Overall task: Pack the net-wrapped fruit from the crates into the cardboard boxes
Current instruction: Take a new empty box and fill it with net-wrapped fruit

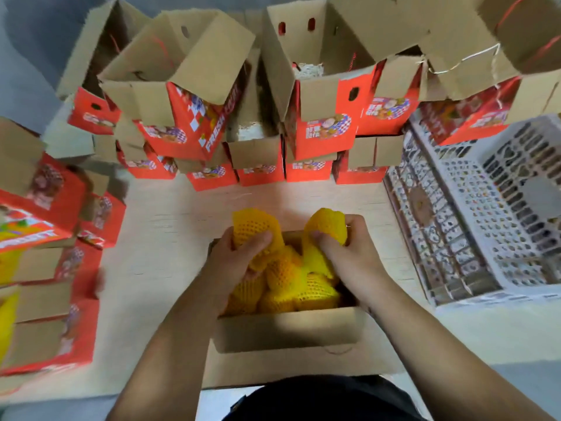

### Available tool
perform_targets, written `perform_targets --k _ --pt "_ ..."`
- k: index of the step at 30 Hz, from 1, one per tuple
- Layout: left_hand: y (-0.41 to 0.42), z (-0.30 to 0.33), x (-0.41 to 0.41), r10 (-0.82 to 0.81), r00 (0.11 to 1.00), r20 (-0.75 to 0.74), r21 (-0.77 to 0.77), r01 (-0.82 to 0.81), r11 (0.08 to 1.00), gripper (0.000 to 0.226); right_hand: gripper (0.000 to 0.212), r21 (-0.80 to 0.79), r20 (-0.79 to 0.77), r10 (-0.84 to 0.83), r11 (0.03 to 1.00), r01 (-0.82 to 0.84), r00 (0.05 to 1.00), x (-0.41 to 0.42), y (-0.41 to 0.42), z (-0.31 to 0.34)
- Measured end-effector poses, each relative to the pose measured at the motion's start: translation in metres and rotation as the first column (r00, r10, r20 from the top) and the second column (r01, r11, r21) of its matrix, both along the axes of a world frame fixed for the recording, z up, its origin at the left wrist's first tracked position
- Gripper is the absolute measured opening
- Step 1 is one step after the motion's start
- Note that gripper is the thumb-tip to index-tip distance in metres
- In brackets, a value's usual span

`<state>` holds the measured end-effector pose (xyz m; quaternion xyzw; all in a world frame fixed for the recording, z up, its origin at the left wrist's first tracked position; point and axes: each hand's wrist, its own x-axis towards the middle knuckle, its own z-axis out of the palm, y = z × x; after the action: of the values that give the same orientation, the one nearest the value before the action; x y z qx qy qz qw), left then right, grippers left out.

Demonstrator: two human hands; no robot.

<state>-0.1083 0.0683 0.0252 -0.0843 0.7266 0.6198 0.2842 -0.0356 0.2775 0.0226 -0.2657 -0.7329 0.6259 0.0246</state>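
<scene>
Both hands over open cardboard box on table. Left hand fingers gripping one net-wrapped fruit; right hand fingers gripping a second, both at the far rim. Box already holds several netted fruit. Risk: little room left; forcing these in may bruise fruit or slip nets. White crate to the right.

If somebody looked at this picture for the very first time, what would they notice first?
Probably the bright yellow net-wrapped fruit filling the open cardboard box in the middle. The left hand and the right hand each grip one more yellow piece just above it. After that, the wall of red boxes stacked at the back with flaps open, and the white crate on the right.
</scene>
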Motion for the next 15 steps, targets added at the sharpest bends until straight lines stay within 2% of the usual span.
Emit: perform_targets --k 2,3,4,5,6,9,11,13,15 --pt "-0.017 -0.005 0.0 -0.009 1.0 0.005 -0.089 0.009 0.996 0.104 0.055 0.249 0.115 0.081 0.963 -0.107 0.99 0.004 0.001 -0.004" --pt "-0.021 -0.008 0.001 -0.011 1.0 0.018 -0.11 0.012 0.994 0.105 0.053 0.392 0.211 0.172 0.887 -0.244 0.962 0.006 0.0 -0.007" --pt "-0.023 -0.011 0.003 -0.009 0.999 0.033 -0.106 0.013 0.994 0.105 0.049 0.502 0.325 0.253 0.77 -0.393 0.911 0.009 -0.003 -0.011" --pt "-0.024 -0.013 0.004 -0.003 0.999 0.043 -0.089 0.007 0.996 0.104 0.047 0.553 0.417 0.303 0.663 -0.504 0.857 0.01 -0.008 -0.015" --pt "-0.023 -0.015 0.004 0.009 0.999 0.046 -0.079 -0.005 0.997 0.103 0.048 0.56 0.472 0.328 0.605 -0.566 0.818 0.01 -0.012 -0.018" --pt "-0.021 -0.022 -0.001 0.015 1.0 0.003 -0.146 -0.014 0.989 0.105 0.052 0.555 0.515 0.324 0.58 -0.596 0.794 0.004 -0.018 -0.021" --pt "-0.018 -0.027 -0.003 -0.056 0.995 -0.084 -0.258 0.033 0.966 0.096 0.046 0.577 0.538 0.302 0.548 -0.605 0.787 0.0 -0.017 -0.022" --pt "-0.016 -0.029 -0.002 -0.173 0.966 -0.192 -0.392 0.086 0.916 0.088 0.042 0.588 0.6 0.284 0.478 -0.653 0.748 -0.003 -0.016 -0.02" --pt "-0.015 -0.03 -0.004 -0.246 0.935 -0.254 -0.476 0.101 0.874 0.086 0.042 0.648 0.565 0.268 0.442 -0.621 0.78 -0.006 -0.012 -0.017"
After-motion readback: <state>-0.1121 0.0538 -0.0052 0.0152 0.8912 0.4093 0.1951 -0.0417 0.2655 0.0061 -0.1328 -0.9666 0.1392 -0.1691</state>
